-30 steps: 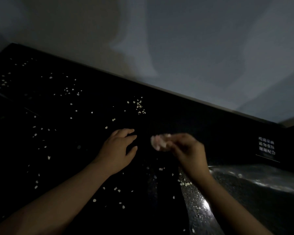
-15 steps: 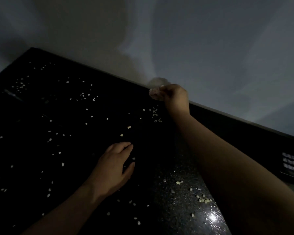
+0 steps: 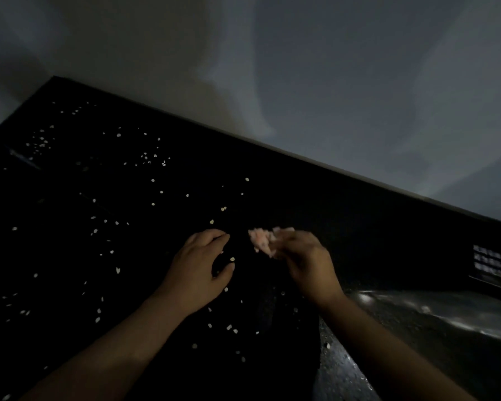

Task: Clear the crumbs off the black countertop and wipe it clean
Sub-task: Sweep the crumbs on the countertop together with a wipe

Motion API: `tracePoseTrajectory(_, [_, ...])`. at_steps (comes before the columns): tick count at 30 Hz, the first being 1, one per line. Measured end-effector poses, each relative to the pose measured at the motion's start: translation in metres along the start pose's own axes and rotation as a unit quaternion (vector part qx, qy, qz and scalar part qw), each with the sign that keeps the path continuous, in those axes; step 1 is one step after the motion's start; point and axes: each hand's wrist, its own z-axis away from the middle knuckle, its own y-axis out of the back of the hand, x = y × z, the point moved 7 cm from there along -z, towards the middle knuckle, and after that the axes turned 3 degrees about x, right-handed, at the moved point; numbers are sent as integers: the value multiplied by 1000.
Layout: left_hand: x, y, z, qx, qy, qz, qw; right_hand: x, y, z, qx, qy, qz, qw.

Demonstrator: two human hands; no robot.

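Left hand (image 3: pixel 197 270): bare, palm down over the counter, fingers loosely spread and slightly bent, thumb out to the side. It holds nothing. Whether the fingertips touch the surface cannot be told in the dim light.
Right hand (image 3: pixel 307 261): bare, back of the hand facing the camera, fingers curled round a pale pink crumpled wad of soft material (image 3: pixel 262 241).
Pink wad: bunched and blurred, sticking out from the right hand's fingertips toward the left hand. Cloth or paper cannot be told, nor whether it rests on the counter.
Hands together: side by side near the middle of the view and not touching. A dark strip of counter shows between them.
Small pale flat crumbs (image 3: pixel 118 270): scattered singly and in loose groups, thickest to the left of and beyond the left hand. A few lie just beside its fingers and thumb, and more lie between the two forearms.
Black glossy countertop (image 3: pixel 301 198): fills the lower view, with its far edge running diagonally against the wall.
Grey reflective surface (image 3: pixel 434 316): to the right of the right forearm, catching streaks of light. What it is cannot be told.
Dark label with rows of white print (image 3: pixel 488 261): at the far right, too blurred to read.
Pale grey wall (image 3: pixel 301 68): behind the counter, crossed by soft shadows.
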Motion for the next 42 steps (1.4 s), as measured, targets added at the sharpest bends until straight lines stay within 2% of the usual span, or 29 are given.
tracePoseTrajectory(4, [1,0,1,-7,-5,-11,1000,-6,3,47,-6,-3,-17,1000])
tracePoseTrajectory(8, [2,-1,1,-11,-8,-24,1000,1,8,59,-30,-42,-56,997])
tracePoseTrajectory(12, [5,-3,4,-14,-7,-23,1000,11,38,29,60,-35,-87,994])
tracePoseTrajectory(14, [5,-4,4,-21,-1,-28,999,21,43,7,76,-34,-76,994])
tracePoseTrajectory(18, [6,-5,3,-27,4,-41,999,33,23,3,48,-60,-53,996])
tracePoseTrajectory(22, [14,-8,8,-55,-13,-37,998,18,11,57,47,-50,-23,997])
tracePoseTrajectory(28, [31,-13,23,-64,-40,-23,997,0,12,108,-26,-51,-60,997])
tracePoseTrajectory(30, [37,-19,25,-85,-54,-33,994,-1,33,104,16,-54,-89,995])
tracePoseTrajectory(33, [56,-31,27,-116,-85,-41,989,15,76,91,123,-64,-142,980])
tracePoseTrajectory(35, [69,-39,27,-126,-94,-38,987,41,98,85,170,-105,-92,976])
tracePoseTrajectory(39, [85,-51,25,-131,-93,-35,986,77,95,92,165,-176,-18,970])
tracePoseTrajectory(42, [86,-57,25,-138,-81,-33,987,65,74,111,158,-162,24,974])
